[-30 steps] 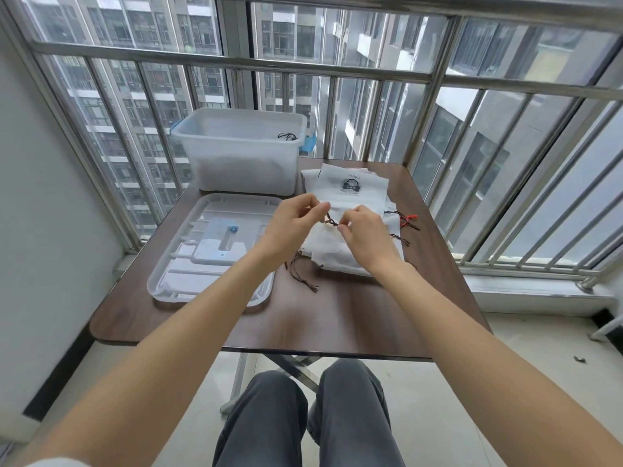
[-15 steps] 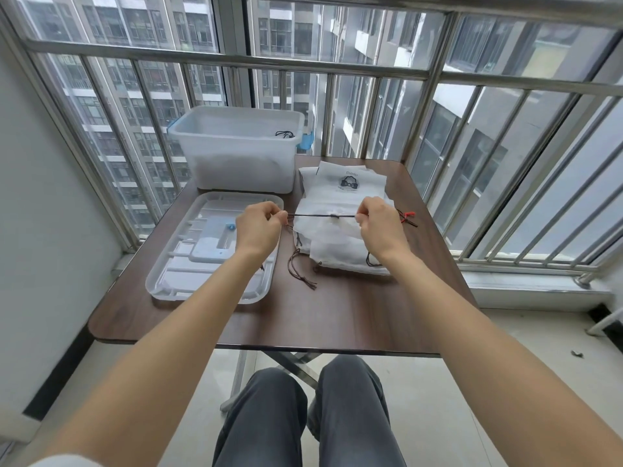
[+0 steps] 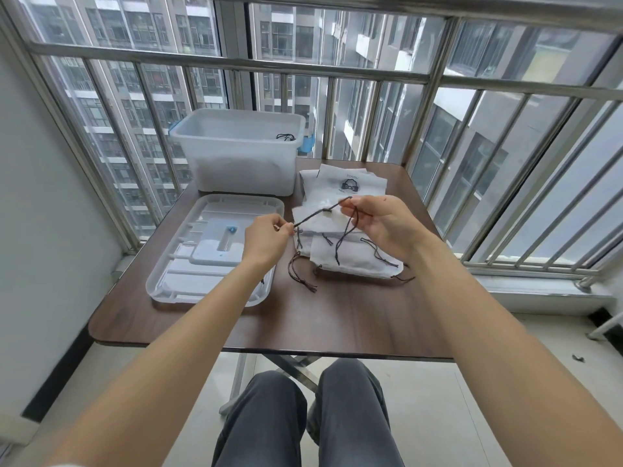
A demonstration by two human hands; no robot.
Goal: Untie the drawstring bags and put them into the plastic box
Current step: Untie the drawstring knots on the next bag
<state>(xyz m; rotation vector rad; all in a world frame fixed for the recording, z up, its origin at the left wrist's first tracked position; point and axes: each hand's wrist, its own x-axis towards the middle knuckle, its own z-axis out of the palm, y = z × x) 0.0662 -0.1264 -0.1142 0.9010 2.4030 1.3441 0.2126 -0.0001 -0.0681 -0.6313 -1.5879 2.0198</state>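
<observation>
A pile of white drawstring bags [image 3: 350,254] lies on the brown table, right of centre, with dark cords trailing off its edges. Above the pile a dark drawstring [image 3: 320,212] runs taut and slanted between my hands. My left hand [image 3: 266,242] pinches its lower left end. My right hand [image 3: 381,222] pinches its upper right end, and a loose cord hangs down from those fingers. The clear plastic box [image 3: 242,163] stands at the table's back left, with white bags and a dark cord inside.
The box's clear lid [image 3: 212,251] lies upside down on the table's left side, under my left wrist. A metal railing [image 3: 236,62] and windows close off the far side. My knees show below the table's near edge [image 3: 269,352].
My hands first worked close together at a knot, then pulled apart with the cord straight and level. Now my right hand is higher, so the cord slants, and a loose end hangs from it.
</observation>
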